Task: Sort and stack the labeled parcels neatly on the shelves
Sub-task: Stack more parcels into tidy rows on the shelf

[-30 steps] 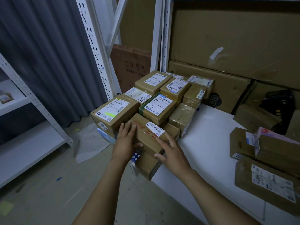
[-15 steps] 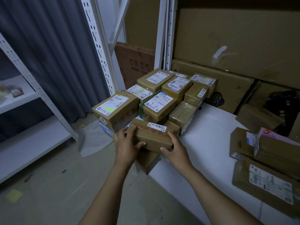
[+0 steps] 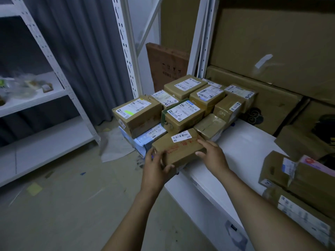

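— Parcel (image 3: 178, 148) position?
— Centre of the frame, at the near left corner of the white shelf (image 3: 244, 160), in front of the stacked boxes (image 3: 206, 98) and just below the box marked 3-2 (image 3: 183, 115).
— Hands?
— 2 on it. The left hand (image 3: 155, 167) wraps its left end, fingers curled round the edge. The right hand (image 3: 213, 156) clasps the right end, fingers on top, thumb on the near face.
— Label?
— White barcode sticker (image 3: 180, 137) facing up, red writing beside it.
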